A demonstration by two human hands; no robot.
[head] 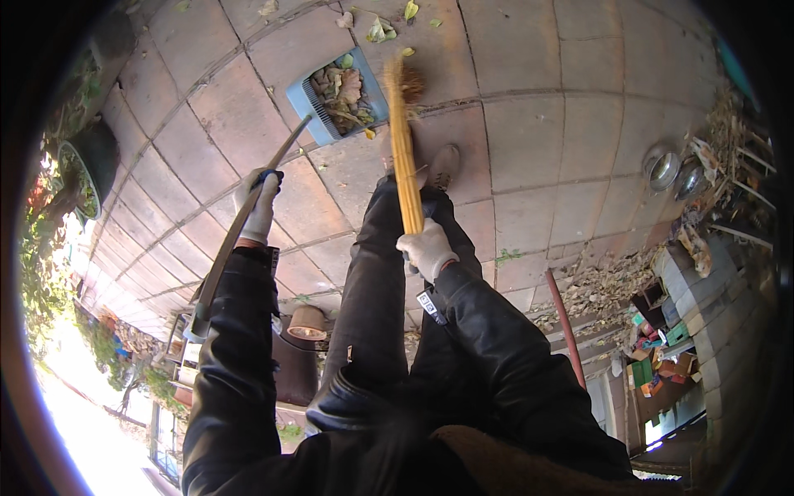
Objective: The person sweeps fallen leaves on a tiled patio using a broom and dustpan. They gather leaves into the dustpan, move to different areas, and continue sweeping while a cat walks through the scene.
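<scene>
My gloved left hand (259, 204) grips the long handle (239, 214) of a blue dustpan (304, 108), which rests on the paving with its toothed edge toward the handle. Dry leaves (344, 93) fill much of the pan. In my gloved right hand (428, 250) is a straw hand broom (404, 167), pointing away from me. Its blurred bristle end (409, 84) is just right of the dustpan's mouth, over the paving. Part of one shoe is hidden behind the broom.
Several loose yellow-green leaves (381, 30) lie beyond the dustpan. Metal bowls (664, 170) stand on the paving at right, near a heap of dry leaves (620, 291). A dark green planter (93, 164) is at far left. A clay pot (307, 322) stands beside my leg.
</scene>
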